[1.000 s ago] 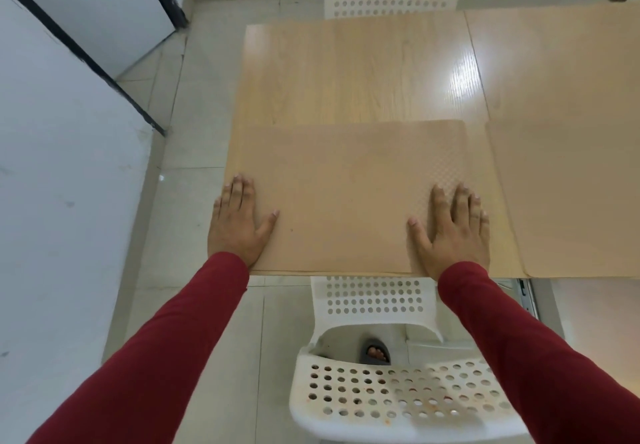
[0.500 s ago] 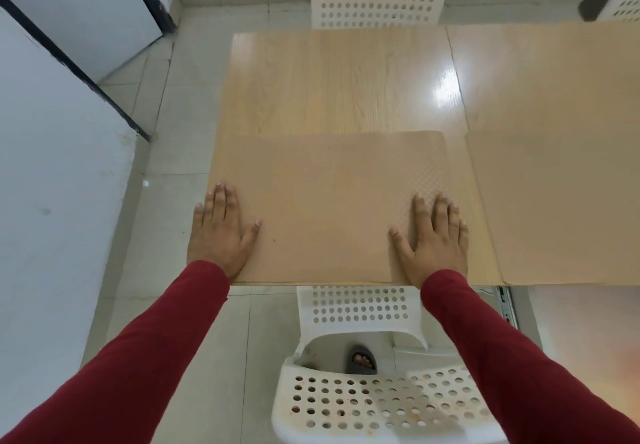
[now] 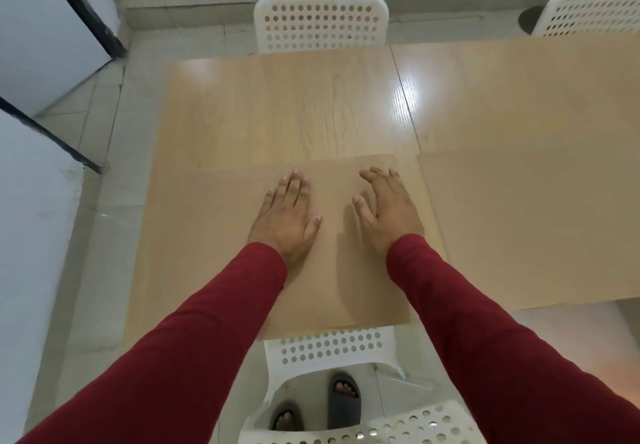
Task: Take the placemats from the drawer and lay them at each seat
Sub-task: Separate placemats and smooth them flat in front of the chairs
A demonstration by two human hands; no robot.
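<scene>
Placemat (image 3: 214,235): tan, flat on table (image 3: 294,107) at near seat, front edge along table edge.
Second placemat (image 3: 536,229): just beside, to right, laid.
Left hand (image 3: 284,218): palm down on mat, fingers spread, gripping nothing.
Right hand (image 3: 388,211): over mat, fingers loosely curled, empty.
Step, judged: smoothing mat.
Next: far chair (image 3: 320,22) seat bare; needs another mat.

so that's two placemats (image 3: 214,242) (image 3: 540,229) on the counter (image 3: 294,111), three white chairs (image 3: 320,22) (image 3: 588,10) (image 3: 329,350) around it, two sandalled feet (image 3: 344,397) (image 3: 285,419) under its near edge
</scene>
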